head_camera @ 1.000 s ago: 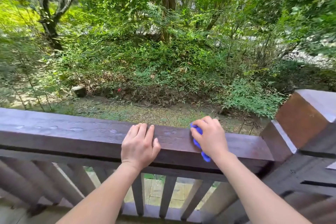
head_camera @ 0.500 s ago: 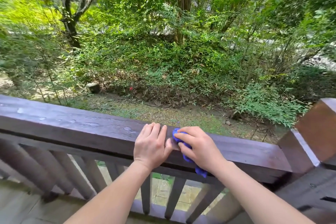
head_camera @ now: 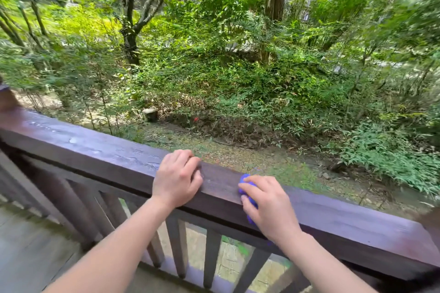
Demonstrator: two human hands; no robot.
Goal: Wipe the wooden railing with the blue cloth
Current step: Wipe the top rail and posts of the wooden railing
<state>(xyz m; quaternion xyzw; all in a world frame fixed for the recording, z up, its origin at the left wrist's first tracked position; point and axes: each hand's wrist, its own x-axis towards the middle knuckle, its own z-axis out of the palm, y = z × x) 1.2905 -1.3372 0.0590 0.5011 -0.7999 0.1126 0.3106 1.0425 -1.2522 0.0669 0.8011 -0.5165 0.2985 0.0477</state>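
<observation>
A dark brown wooden railing (head_camera: 100, 152) runs from the left edge down to the lower right, with water drops on its left stretch. My right hand (head_camera: 269, 207) presses a crumpled blue cloth (head_camera: 247, 200) onto the rail's top; only bits of the cloth show under the fingers. My left hand (head_camera: 177, 177) rests on the rail just left of it, fingers curled over the top and front, holding no object. A short gap of bare wood separates the two hands.
Vertical balusters (head_camera: 212, 257) stand below the rail over a paved floor. A grey deck floor (head_camera: 28, 245) lies at the lower left. Beyond the rail are a gravel strip (head_camera: 238, 152), dense shrubs and trees (head_camera: 129, 19).
The view has swung left, so the right post has left the frame. Both hands have slid left along the rail; the cloth hand touched the left hand, then parted from it.
</observation>
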